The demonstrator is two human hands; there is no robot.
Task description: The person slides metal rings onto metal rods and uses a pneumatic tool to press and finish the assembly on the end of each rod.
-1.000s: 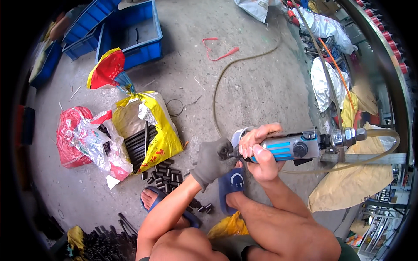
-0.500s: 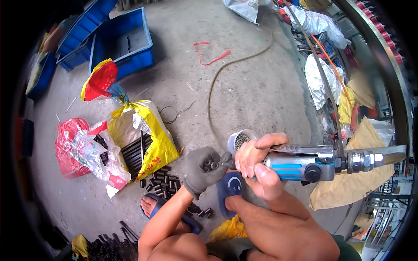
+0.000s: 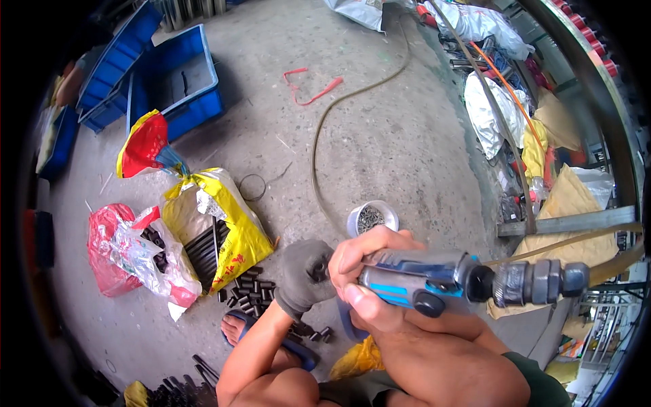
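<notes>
My right hand [image 3: 369, 261], bare, is wrapped round a silver air-powered hand tool [image 3: 413, 281] with blue stripes and a dark round knob. Its metal hose coupling [image 3: 536, 281] points to the right, and its working end is hidden by my fingers. Right beside that end is my left hand [image 3: 302, 278], in a grey glove, with its fingers curled closed. A dark small piece shows in the curl of the glove, but its kind is not clear. Just beyond my hands stands a white tub [image 3: 373, 217] of small metal pieces.
Short black tubes [image 3: 251, 292] lie loose by my left foot. Behind them is a yellow bag [image 3: 247, 237] holding long black rods, next to a red-and-white bag [image 3: 115, 224]. Blue crates [image 3: 196, 108] stand far left. A hose [image 3: 315, 146] crosses the floor; sacks [image 3: 485, 115] line the right.
The tool has moved left and nearer, and its coupling end looks larger. My left hand has turned and closed more, covering the small dark ring seen before. The view has shifted slightly.
</notes>
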